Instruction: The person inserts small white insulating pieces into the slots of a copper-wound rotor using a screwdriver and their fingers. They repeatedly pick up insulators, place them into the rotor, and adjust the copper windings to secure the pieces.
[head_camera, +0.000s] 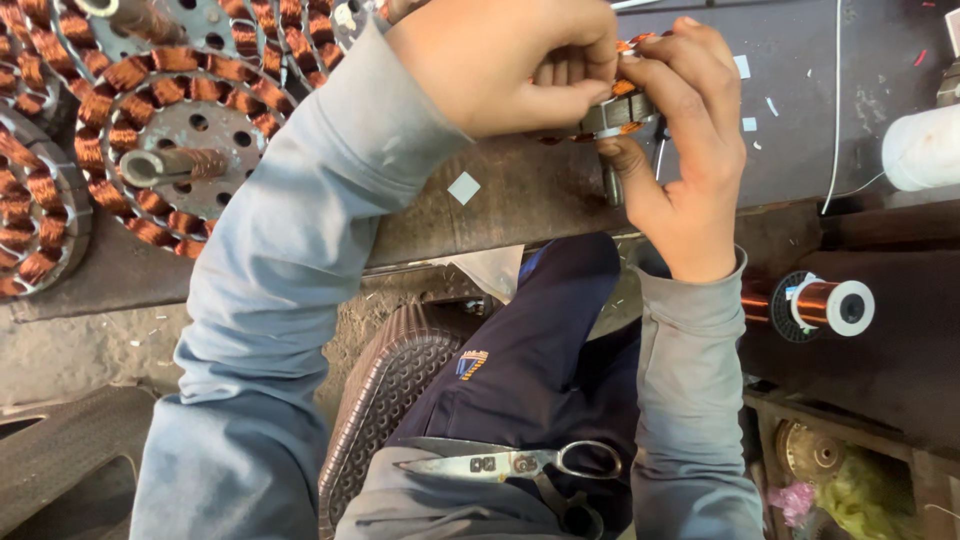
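Your left hand (500, 60) and right hand (680, 150) both gripped the copper-wound stator (620, 110), fingers pinched tight on its rim; scissors (520, 463) lay well below them.

Left hand (500, 60) curled into fist, fingertips pinched, just left of small copper-wound metal stator (620, 112). Right hand (680, 150) cupped around stator's right side, thumb beneath. Both grey-sleeved forearms raised.

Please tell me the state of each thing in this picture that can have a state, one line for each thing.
left hand: closed on the wound stator.
right hand: gripping the wound stator from the other side.
wound stator: held above the bench, mostly hidden.
scissors: closed, lying on the lap.
copper wire spool: lying on its side.
finished stators: lying flat, shafts pointing up.
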